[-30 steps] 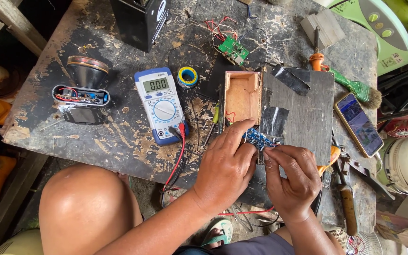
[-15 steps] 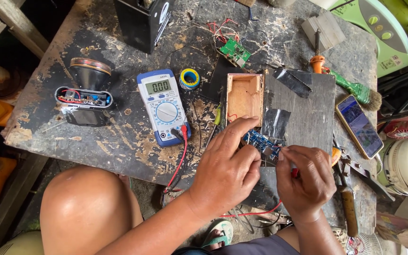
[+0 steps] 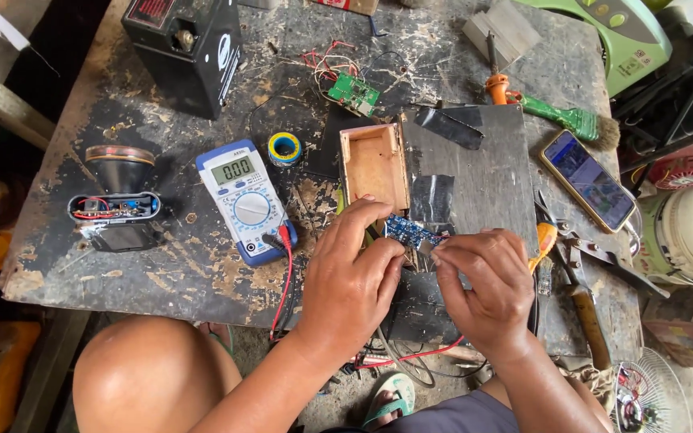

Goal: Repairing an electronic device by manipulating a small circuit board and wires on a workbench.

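Both hands meet over the near edge of the scarred tabletop [image 3: 162, 265]. The left hand [image 3: 352, 281] pinches a small blue circuit board [image 3: 407, 232] between thumb and fingers, its grip closed on the board's near end. The right hand [image 3: 484, 282] touches the board's other end with curled fingertips; whether that grip actually clasps it, I cannot tell. The board sits just in front of an open wooden box [image 3: 374, 166], with a blue multimeter [image 3: 245, 200] lying to the left.

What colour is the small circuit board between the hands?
Blue circuit board, clearest in the head view.
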